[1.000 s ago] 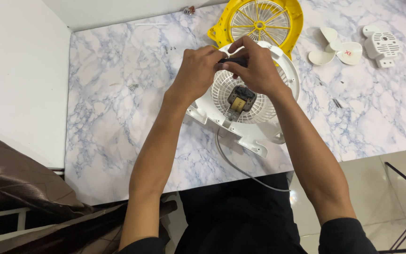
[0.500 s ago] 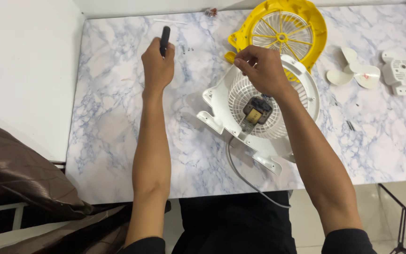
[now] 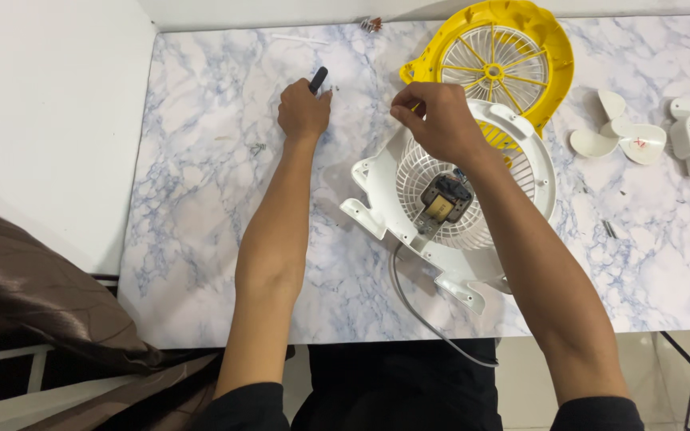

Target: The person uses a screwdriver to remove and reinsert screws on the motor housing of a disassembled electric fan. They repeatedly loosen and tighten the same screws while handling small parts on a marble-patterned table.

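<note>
Since a moment ago the left hand (image 3: 303, 112) has stayed out at the far side of the marble surface (image 3: 201, 199), fingers clenched round a black-handled screwdriver (image 3: 318, 79). Nearer, the right hand (image 3: 434, 120) pinches something too small to tell above the white fan housing (image 3: 457, 207), motor (image 3: 441, 201) at its centre. Behind lies a yellow grille (image 3: 513, 48); white fan blades (image 3: 618, 132) lie to the right.
</note>
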